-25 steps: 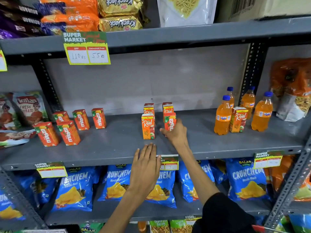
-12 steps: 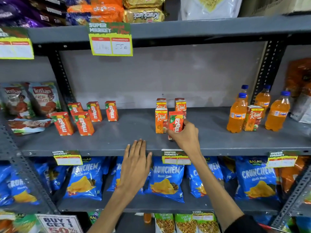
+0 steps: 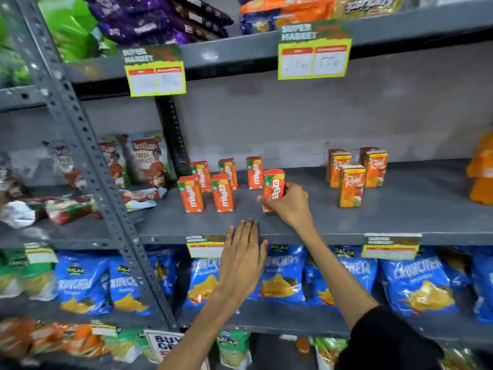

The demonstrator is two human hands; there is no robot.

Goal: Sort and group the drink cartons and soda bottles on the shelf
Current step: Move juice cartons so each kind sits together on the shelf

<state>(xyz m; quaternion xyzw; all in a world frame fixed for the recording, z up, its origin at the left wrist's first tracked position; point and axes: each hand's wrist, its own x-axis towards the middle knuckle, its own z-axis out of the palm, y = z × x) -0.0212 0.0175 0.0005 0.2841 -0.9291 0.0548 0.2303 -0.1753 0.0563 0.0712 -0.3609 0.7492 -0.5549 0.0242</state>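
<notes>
The right hand is closed around a red Maaza carton near the middle of the frame, fingers wrapped over its right side and thumb low on the front. The carton stands roughly upright on the grey middle shelf, its base at or just off the surface; I cannot tell which.

Just to the left of it stand five more Maaza cartons in a loose cluster: three along the back and two nearer the front edge. The held carton sits close beside the rightmost back one, slightly forward of it.

Right of centre, well apart from that cluster, is a group of orange Real juice cartons, one standing forward and the others behind it near the back wall. At the far right edge of the frame an orange soda bottle shows only as a blur.

The left hand holds nothing. It is flat and open, fingers together, fingertips laid on the front lip of the middle shelf beside a yellow price tag.

Below, blue Crunchem snack bags fill the lower shelf. At the left of the frame, past a perforated grey upright, are tomato ketchup pouches.
</notes>
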